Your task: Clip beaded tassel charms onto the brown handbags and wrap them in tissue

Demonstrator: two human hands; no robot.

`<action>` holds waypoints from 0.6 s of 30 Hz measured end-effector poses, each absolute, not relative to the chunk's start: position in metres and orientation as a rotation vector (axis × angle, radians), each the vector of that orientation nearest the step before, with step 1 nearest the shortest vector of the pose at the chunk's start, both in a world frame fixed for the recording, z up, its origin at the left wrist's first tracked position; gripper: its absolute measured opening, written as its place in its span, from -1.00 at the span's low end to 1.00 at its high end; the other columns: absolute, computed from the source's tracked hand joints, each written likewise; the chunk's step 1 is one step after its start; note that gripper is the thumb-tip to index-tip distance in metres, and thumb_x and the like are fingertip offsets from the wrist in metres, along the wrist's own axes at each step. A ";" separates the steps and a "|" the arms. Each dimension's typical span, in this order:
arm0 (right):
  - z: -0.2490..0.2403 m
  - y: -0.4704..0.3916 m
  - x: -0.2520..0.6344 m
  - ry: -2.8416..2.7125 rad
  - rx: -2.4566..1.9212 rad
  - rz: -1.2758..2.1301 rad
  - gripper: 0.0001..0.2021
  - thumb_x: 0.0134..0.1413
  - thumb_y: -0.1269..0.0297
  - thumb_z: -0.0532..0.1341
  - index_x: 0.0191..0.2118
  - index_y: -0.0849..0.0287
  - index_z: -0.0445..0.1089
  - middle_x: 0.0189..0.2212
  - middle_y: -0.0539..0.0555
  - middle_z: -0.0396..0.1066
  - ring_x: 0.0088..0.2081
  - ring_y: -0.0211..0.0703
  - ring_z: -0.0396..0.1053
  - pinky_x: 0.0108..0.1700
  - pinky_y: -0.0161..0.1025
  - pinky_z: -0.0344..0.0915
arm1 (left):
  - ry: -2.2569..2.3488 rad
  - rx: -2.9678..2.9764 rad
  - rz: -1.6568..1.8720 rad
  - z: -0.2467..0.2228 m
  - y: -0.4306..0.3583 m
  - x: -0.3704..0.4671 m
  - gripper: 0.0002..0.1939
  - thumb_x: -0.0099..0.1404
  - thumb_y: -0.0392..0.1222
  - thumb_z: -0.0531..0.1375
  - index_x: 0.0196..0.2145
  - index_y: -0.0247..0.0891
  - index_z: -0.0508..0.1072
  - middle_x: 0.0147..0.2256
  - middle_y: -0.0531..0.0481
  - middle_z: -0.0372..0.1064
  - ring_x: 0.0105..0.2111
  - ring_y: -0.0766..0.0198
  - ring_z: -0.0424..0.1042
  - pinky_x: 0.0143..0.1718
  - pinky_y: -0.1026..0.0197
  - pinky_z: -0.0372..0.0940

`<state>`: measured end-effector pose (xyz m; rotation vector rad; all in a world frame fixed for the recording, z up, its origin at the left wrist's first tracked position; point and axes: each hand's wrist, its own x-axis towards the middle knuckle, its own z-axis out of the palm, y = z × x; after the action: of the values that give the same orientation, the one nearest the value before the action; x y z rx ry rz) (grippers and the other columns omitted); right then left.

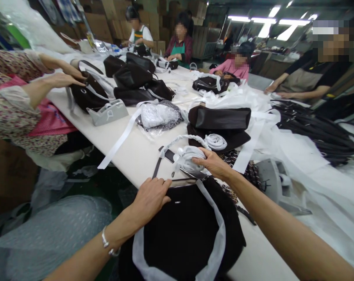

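The black handbag [181,230] runs out of view below, left hand [154,197] atop it, grip unclear, right hand [213,162] pinching a coiled pale strap [190,158] beyond!

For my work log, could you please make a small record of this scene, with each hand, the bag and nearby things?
Left hand: at the near bag's top edge
Right hand: holding a pale coil
Near bag: black, pale band looped over it
Beyond right hand: second coil, dark bag
Co-worker, left: hands at another bag
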<state>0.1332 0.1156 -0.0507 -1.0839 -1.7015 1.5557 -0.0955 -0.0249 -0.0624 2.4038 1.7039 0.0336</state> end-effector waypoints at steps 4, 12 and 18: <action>-0.049 0.120 0.132 -1.682 -1.082 1.572 -0.54 -0.07 0.14 0.38 -0.01 0.14 0.42 -0.16 0.03 0.49 -0.18 -0.15 0.39 -0.11 -0.27 0.29 | 1.612 2.424 0.269 -0.047 -0.040 -0.095 -0.76 0.28 -0.13 0.22 -0.11 -0.22 0.36 -0.22 -0.11 0.42 -0.22 0.06 0.36 -0.19 0.06 0.18; -0.017 0.102 0.102 -1.919 -0.809 2.201 -0.53 -0.17 0.15 0.44 -0.09 0.19 0.45 -0.29 -0.04 0.47 -0.28 -0.26 0.36 -0.20 -0.36 0.29 | 1.336 2.626 0.662 -0.023 -0.073 -0.089 -0.95 0.36 -0.31 0.11 -0.24 -0.23 0.36 -0.37 0.01 0.35 -0.35 0.19 0.29 -0.24 0.11 0.21; -0.011 0.096 0.088 -2.701 -0.796 2.272 -0.49 -0.21 0.19 0.43 -0.04 0.12 0.45 -0.27 -0.06 0.50 -0.25 -0.18 0.40 -0.18 -0.33 0.30 | 1.290 2.528 0.762 0.005 -0.070 -0.088 -0.98 0.36 -0.28 0.12 -0.25 -0.23 0.35 -0.36 0.00 0.35 -0.34 0.20 0.30 -0.27 0.14 0.22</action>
<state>0.0879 0.0957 -0.0114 -0.7959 -2.7013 2.2724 -0.0884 -0.0703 0.0051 2.5277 1.2905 0.7616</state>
